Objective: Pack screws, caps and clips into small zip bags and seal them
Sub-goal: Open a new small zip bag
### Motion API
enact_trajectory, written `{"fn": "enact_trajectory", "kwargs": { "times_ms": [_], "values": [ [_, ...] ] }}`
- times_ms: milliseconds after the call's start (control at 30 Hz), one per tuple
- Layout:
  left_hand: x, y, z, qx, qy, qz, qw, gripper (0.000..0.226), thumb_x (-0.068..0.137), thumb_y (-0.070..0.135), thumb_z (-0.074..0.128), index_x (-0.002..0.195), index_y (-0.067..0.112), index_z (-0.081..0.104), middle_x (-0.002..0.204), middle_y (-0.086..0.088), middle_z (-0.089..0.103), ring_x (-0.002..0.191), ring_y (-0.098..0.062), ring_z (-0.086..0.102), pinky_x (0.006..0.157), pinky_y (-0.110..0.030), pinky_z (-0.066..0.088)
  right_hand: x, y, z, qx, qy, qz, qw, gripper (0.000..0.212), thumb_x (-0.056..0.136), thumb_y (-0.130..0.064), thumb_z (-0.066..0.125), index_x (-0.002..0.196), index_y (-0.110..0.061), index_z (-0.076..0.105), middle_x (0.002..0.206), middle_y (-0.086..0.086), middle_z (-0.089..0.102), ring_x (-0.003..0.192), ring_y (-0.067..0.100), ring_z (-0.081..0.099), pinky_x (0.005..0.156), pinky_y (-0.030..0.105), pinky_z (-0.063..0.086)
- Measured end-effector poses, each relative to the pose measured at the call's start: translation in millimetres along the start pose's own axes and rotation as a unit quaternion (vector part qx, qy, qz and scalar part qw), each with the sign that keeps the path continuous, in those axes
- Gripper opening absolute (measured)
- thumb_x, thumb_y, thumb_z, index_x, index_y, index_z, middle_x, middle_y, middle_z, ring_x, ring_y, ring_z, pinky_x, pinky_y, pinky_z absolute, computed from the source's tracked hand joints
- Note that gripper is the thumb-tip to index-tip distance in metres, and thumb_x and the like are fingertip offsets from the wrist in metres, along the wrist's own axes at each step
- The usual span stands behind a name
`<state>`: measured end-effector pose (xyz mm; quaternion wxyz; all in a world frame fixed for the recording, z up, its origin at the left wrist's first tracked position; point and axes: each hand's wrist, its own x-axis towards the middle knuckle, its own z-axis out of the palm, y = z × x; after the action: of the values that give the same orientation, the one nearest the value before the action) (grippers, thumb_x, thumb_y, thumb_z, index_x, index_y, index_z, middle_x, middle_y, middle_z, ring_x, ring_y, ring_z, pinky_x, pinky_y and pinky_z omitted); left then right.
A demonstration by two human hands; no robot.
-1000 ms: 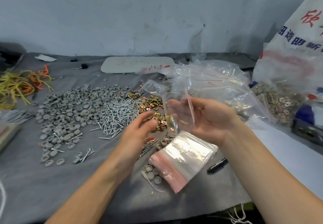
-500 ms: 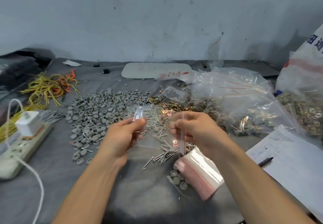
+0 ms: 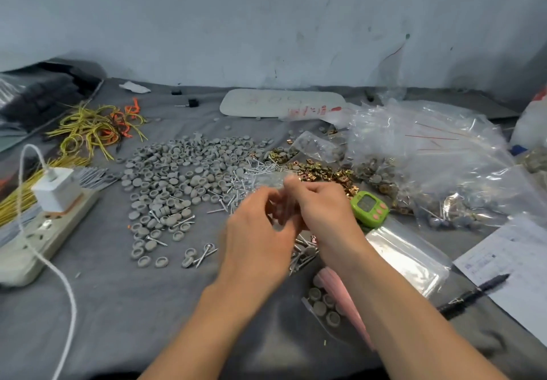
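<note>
L hand (image 3: 257, 233) & R hand (image 3: 323, 212) both pinch a small clear zip bag (image 3: 273, 180), blurred. Packed bags (image 3: 429, 178) heaped far right. Loose caps (image 3: 177, 169), screws (image 3: 235, 185) and clips (image 3: 319, 169) remain, so prob. lots left.

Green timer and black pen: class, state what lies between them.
A flat pack of clear zip bags lies between the green timer and the black pen, in the head view.
</note>
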<state>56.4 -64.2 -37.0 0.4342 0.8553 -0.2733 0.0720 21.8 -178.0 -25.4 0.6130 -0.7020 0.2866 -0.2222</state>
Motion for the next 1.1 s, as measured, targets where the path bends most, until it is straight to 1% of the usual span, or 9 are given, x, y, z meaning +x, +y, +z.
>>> {"fn": "enact_trajectory", "kwargs": {
  "times_ms": [167,267,333,433,567,733,867,933,1100],
  "values": [
    [8.3,-8.7,-6.2,0.152,0.069,-0.002,0.986,0.017,0.092,0.044,0.063,0.105,0.035,0.070,0.091,0.001,0.076,0.087,-0.029,0.069,0.069,-0.035,0.045,-1.7,-4.4,16.7,0.119,-0.078,0.069,0.987,0.046,0.106,-0.035,0.051,0.088,-0.001,0.077,0.080,0.010,0.079,0.070,0.021,0.074,0.060,0.030,0.058],
    [12.2,-16.6,-15.3,0.104,0.061,-0.044,0.992,0.018,0.092,0.026,0.062,0.101,0.031,0.077,0.090,0.000,0.078,0.086,-0.028,0.070,0.076,-0.036,0.053,-7.6,-4.1,20.6,0.152,-0.124,0.050,0.979,0.027,0.101,-0.004,0.051,0.093,-0.001,0.077,0.085,0.014,0.079,0.074,0.022,0.076,0.063,0.028,0.063],
    [13.9,-21.7,-20.9,0.041,0.037,-0.065,0.996,0.016,0.089,0.023,0.066,0.092,0.029,0.080,0.082,0.003,0.078,0.081,-0.022,0.071,0.076,-0.035,0.057,-9.6,-1.0,21.2,0.102,-0.116,0.022,0.988,0.031,0.093,0.010,0.053,0.092,-0.005,0.080,0.089,0.019,0.078,0.077,0.026,0.075,0.071,0.032,0.065],
    [15.2,-25.7,-25.7,-0.042,-0.009,-0.094,0.995,0.012,0.084,0.022,0.073,0.078,0.028,0.081,0.067,0.010,0.074,0.068,-0.012,0.072,0.073,-0.035,0.060,-12.7,3.5,19.7,0.052,-0.072,-0.006,0.996,0.017,0.089,0.005,0.069,0.090,-0.008,0.081,0.080,0.012,0.078,0.070,0.023,0.076,0.068,0.031,0.063],
    [18.6,-27.3,-28.8,-0.142,-0.061,-0.167,0.974,0.019,0.076,0.017,0.073,0.067,0.033,0.079,0.061,0.002,0.073,0.064,-0.019,0.073,0.075,-0.043,0.063,-13.8,7.6,16.8,-0.068,0.018,-0.054,0.996,0.010,0.078,-0.019,0.087,0.072,-0.022,0.079,0.065,-0.001,0.075,0.059,0.015,0.073,0.061,0.032,0.060],
    [20.0,-21.7,-32.9,-0.116,-0.058,-0.171,0.977,0.028,0.069,0.019,0.075,0.064,0.046,0.074,0.054,0.008,0.070,0.049,-0.002,0.064,0.058,-0.022,0.049,-18.1,3.8,20.7,-0.009,-0.057,-0.080,0.995,0.014,0.085,-0.016,0.076,0.074,-0.022,0.081,0.062,0.006,0.073,0.054,0.014,0.065,0.057,0.027,0.054],
    [21.5,-20.9,-39.6,-0.127,-0.104,-0.168,0.972,0.015,0.071,0.012,0.080,0.063,0.024,0.078,0.059,-0.003,0.072,0.056,-0.014,0.067,0.063,-0.032,0.055,-14.4,3.6,19.1,0.004,-0.082,-0.056,0.995,0.021,0.088,-0.011,0.074,0.070,-0.020,0.080,0.058,0.007,0.068,0.052,0.014,0.058,0.050,0.024,0.046],
    [20.8,-22.2,-45.2,-0.173,-0.139,-0.162,0.962,0.013,0.075,0.007,0.082,0.064,0.013,0.076,0.062,-0.006,0.073,0.054,-0.014,0.065,0.056,-0.026,0.051,-13.1,3.5,18.0,0.041,-0.102,-0.032,0.993,0.028,0.090,-0.003,0.071,0.066,-0.016,0.078,0.059,0.010,0.065,0.051,0.016,0.053,0.048,0.025,0.042],
    [19.3,-23.6,-52.4,-0.288,-0.212,-0.186,0.915,0.031,0.093,0.005,0.066,0.064,0.015,0.064,0.058,-0.002,0.059,0.048,-0.011,0.049,0.045,-0.017,0.036,-15.1,-0.8,16.1,0.059,-0.129,-0.015,0.990,0.038,0.096,-0.005,0.065,0.061,-0.017,0.070,0.056,0.001,0.059,0.048,0.009,0.045,0.048,0.021,0.037]
  ]
}}
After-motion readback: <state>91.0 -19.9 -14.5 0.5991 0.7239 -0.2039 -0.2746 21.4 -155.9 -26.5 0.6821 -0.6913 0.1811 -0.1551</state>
